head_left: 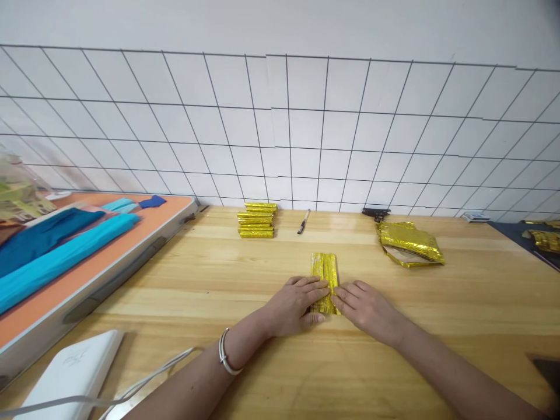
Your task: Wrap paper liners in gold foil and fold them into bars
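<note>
A folded gold foil sheet [324,266] lies on the wooden table in front of me, with a seam running along its length. My left hand [301,300] rests flat across its lower left part, fingers stretched out and the thumb near the bottom edge. From the other side, the fingertips of my right hand [365,306] press on the sheet's right edge, with the fingers extended and close together. Both palms face down, and part of the sheet is hidden under the fingers.
Folded gold foil strips [256,223] are stacked behind to the left, beside a pen [303,222]. Gold foil sheets [411,242] and a black clip [376,213] lie back right. At left are a white box-shaped device [72,373], a cable [153,373] and an orange board [118,245] with blue fabric.
</note>
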### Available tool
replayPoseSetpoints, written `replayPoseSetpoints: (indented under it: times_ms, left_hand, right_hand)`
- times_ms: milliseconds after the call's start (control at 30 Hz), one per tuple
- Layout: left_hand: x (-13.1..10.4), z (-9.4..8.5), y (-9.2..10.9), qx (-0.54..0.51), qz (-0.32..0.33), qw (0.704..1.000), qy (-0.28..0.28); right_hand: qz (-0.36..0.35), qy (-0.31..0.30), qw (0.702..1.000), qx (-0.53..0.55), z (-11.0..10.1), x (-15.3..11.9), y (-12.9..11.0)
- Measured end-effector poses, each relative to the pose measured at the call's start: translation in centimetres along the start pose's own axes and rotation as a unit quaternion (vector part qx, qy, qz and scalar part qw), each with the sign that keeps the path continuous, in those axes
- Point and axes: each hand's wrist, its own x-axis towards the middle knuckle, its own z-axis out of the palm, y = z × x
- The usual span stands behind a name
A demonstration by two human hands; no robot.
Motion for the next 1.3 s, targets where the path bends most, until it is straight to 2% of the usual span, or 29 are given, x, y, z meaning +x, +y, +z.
replayPoseSetpoints:
  times_ms: [267,567,767,1100,1300]
  left_hand:
    - [-0.1,-0.3,-0.2,-0.005,-0.001,1.0,-0.011]
    - [0.0,-0.4,-0.4,-0.038,-0.019,0.999,-0.01]
    - [-0.1,-0.7,-0.6,-0.044,-0.01,0.999,-0.003]
    - [0.0,-0.1,-1.2,-0.075,0.014,0.996,0.036]
    - [0.2,0.3,-1.5,-0.143,0.018,0.986,0.081]
  right_hand:
    - [0.063,-0.023,0.997,0.028,0.9,-0.3,-0.5]
    - [0.151,0.019,0.978,0.143,1.2,-0.2,-0.9]
    - [0.185,0.033,0.961,0.202,1.7,-0.3,-0.6]
    - [0.173,0.017,0.973,0.15,1.1,-0.1,-1.1]
    - [0.221,0.008,0.955,0.196,1.4,0.2,-1.0]
